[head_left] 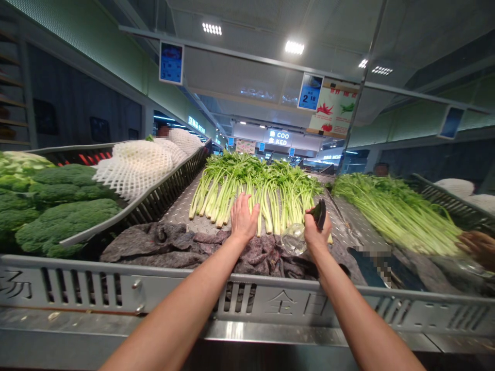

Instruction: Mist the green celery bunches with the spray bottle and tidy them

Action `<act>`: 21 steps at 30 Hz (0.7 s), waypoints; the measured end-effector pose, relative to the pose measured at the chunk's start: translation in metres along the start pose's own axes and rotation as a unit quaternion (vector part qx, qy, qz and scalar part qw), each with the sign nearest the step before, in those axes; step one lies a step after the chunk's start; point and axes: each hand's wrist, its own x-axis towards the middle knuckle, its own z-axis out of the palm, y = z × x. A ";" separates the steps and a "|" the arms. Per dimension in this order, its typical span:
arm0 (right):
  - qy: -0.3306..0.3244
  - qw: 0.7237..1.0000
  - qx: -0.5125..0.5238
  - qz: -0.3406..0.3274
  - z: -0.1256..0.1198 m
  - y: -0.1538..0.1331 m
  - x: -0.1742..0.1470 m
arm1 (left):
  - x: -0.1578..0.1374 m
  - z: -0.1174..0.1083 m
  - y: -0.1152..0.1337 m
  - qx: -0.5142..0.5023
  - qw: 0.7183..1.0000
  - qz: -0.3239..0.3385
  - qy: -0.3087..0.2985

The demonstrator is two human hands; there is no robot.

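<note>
Celery stalks (270,198) lie side by side on the sloping metal shelf, leaves at the far end and pale cut ends towards me. My left hand (244,216) is at the lower ends of the stalks, fingers stretched out and thumb apart, gripping nothing visible. At the right end of the row, my right hand (317,231) is closed around what looks like a spray bottle (294,239). Its clear rounded body sticks out to the left of the hand, and a black top shows above the fist. My palm hides its middle.
A crumpled dark grey cloth (154,245) runs behind the grey plastic front rail (247,304). To the left, broccoli (65,221) and produce in white foam nets (135,165) fill a black crate (170,190). On the right, a mirror (410,154) reflects the celery. Blue price signs (310,91) hang above.
</note>
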 end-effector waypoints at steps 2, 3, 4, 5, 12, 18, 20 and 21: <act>-0.002 1.000 -0.004 -0.008 0.000 -0.001 -0.001 | 0.000 0.000 0.000 -0.002 1.000 0.001 0.002; -0.002 1.000 -0.007 -0.010 -0.001 -0.002 -0.001 | 0.000 0.001 -0.001 -0.002 1.000 0.001 0.002; -0.004 1.000 -0.010 -0.012 -0.001 -0.002 -0.001 | 0.000 0.001 -0.001 -0.002 1.000 0.001 0.002; -0.007 1.000 -0.010 -0.014 -0.001 -0.002 -0.001 | 0.000 0.001 -0.001 -0.001 1.000 0.001 0.001; -0.087 0.993 0.032 -0.076 0.000 -0.004 -0.005 | 0.000 0.001 0.001 0.006 1.000 0.003 -0.004; -0.106 0.989 0.049 -0.090 0.001 -0.005 -0.007 | 0.000 0.002 0.000 0.009 1.000 0.007 -0.005; -0.107 0.989 0.050 -0.087 0.001 -0.005 -0.007 | 0.000 0.002 0.000 0.010 1.000 0.007 -0.004; -0.113 0.989 0.050 -0.086 0.001 -0.005 -0.007 | 0.000 0.002 0.000 0.010 1.000 0.007 -0.004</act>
